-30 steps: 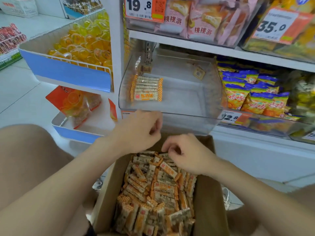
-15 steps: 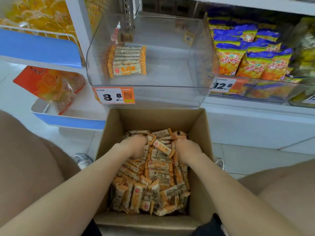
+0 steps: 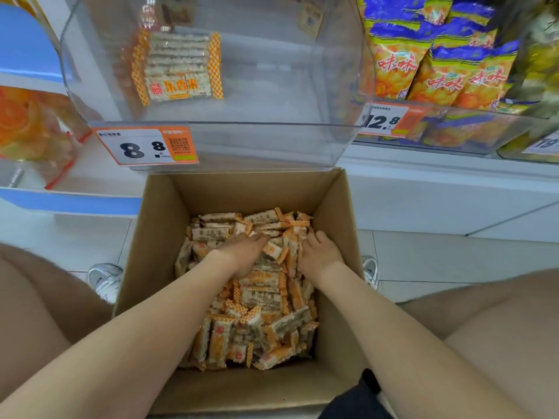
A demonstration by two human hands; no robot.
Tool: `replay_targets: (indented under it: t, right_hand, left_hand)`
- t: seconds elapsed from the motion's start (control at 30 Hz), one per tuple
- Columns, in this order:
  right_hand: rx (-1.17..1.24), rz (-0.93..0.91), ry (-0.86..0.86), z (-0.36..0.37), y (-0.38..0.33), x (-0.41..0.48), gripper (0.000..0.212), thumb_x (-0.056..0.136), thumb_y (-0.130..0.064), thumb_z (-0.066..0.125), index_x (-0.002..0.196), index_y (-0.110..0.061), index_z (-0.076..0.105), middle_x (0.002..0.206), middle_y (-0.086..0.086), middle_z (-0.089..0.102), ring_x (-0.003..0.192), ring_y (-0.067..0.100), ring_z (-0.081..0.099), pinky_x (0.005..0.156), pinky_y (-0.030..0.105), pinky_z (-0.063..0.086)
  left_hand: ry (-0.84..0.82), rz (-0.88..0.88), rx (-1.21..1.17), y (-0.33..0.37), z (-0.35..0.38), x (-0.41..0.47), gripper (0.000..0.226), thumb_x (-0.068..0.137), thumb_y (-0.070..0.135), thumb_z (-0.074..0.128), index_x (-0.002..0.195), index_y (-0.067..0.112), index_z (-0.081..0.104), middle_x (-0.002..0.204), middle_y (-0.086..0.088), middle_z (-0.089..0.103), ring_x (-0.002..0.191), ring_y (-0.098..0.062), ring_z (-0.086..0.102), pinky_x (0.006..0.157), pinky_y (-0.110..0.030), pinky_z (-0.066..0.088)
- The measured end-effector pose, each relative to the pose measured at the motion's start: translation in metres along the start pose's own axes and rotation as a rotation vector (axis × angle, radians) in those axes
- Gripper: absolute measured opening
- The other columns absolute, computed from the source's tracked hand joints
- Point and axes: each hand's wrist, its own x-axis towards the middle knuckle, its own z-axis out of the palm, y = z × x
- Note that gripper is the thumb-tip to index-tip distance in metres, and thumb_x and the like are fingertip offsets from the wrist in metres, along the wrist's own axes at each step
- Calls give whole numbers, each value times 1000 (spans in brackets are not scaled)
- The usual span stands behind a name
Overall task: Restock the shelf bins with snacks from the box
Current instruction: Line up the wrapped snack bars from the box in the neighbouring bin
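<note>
Cardboard box, brown and open-topped (image 3: pixel 160 231), standing on the pale tiled floor just below a clear plastic shelf bin (image 3: pixel 272 95). The box holds a loose heap of small snack bars in orange-and-white checked wrappers (image 3: pixel 260 300). Both bare forearms reach down into it. The left hand (image 3: pixel 243 252) lies palm-down on the heap near the far wall, its fingers (image 3: pixel 260 236) straight and pressed against the wrappers, curled round nothing. The right hand (image 3: pixel 319 255) rests just beside it, a few bars between the two; its fingertips are sunk among the bars, so whether it grips any cannot be told. Inside the bin, a neat row of the same bars (image 3: pixel 178 66) lies at the left rear. An orange-and-white price tag marked 8.8 (image 3: pixel 145 146) is fixed to the bin's front lip. Yellow-and-blue snack bags (image 3: pixel 438 77) fill the neighbouring bin on the right.
</note>
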Motion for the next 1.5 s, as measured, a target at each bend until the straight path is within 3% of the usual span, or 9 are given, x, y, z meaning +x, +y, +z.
replay_targets:
  t: [0.13,0.33,0.43,0.57,0.77,0.9,1.07,1.27,1.5]
  right_hand:
    - [250,-51,-43,-15,7,-8,36,104,-17,55,140,-15,61,155,15,46,150,38,28,119,48,28]
    - [879,-40,145,-28,24,-12,44,81,-16,89,115,-21,62,122,2,58,111,25,58,77,33,50]
    - [1062,-3,208,-30,28,-14,44,82,-12,86,112,-30,61,129,1,58,119,26,59,88,40,58]
    - [1250,20,291,-41,34,-26,67,81,-2,72,127,-33,35,101,14,66,84,35,68,66,55,56]
    - [1345,2,470,-59,42,-48,44,93,-17,69,135,-29,63,118,-5,70,107,10,66,82,20,50]
    - [1356,-98,549,-76,41,-62,44,98,-17,70,141,-24,60,130,-4,70,124,7,62,105,27,51]
    - [1274,-171,651,-95,41,-84,31,96,-22,75,126,-27,75,119,-13,73,106,-3,66,92,13,49]
    - [1223,-235,770,-114,40,-109,30,96,-27,75,124,-37,76,113,-18,66,100,-2,63,89,14,47]
    - [1345,-330,1004,-146,21,-141,25,107,-33,58,131,-32,59,122,-18,66,113,5,63,87,22,51]
  left_hand:
    - [14,-40,49,0,4,0,81,98,-1,58,165,18,19,171,-11,16,156,-40,17,124,-53,25]
    - [94,-52,42,-10,-3,-10,40,98,27,67,136,27,55,149,-6,39,138,-35,30,110,-52,32]
    - [163,-75,-134,-14,-6,-17,30,97,38,70,122,31,56,133,0,54,130,-30,37,103,-48,34]
    - [201,-54,-425,-17,-16,-27,31,96,33,73,125,34,59,138,1,58,126,-24,52,99,-38,46]
    - [158,-38,-650,-29,-48,-61,51,88,8,74,126,38,59,135,1,58,106,-17,65,90,-44,61]
    - [173,-27,-904,-31,-74,-90,48,86,13,80,128,27,59,118,-1,70,99,-19,72,83,-40,63]
    - [161,66,-1190,-24,-104,-139,46,87,1,78,126,22,67,111,-7,77,96,-19,76,81,-33,60]
    - [194,132,-1117,-15,-140,-198,47,81,17,89,123,18,69,114,-8,76,110,-30,72,96,-45,60]
    - [572,145,-899,-11,-181,-259,27,88,11,74,109,28,71,96,-1,73,87,-21,69,77,-34,55]
